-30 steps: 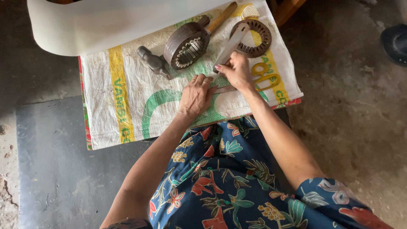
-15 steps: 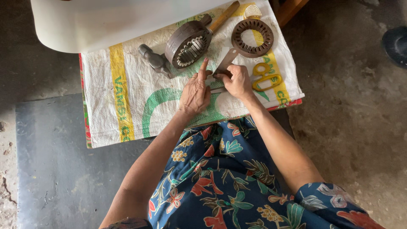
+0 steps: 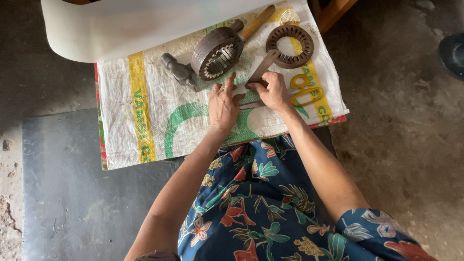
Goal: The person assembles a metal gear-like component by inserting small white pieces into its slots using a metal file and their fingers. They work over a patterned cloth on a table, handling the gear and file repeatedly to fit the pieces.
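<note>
Nearest, over a lap in a flowered dress, the left hand lies flat, fingers spread, pressing on the white woven sack that covers the bench, likely to steady what lies under it. Just right, the right hand is closed on a flat metal strip that slants up toward the far right, with yellow-handled scissors beside it. Farther off lie a hammer, a ribbed metal drum, a slotted ring and a big white roll.
</note>
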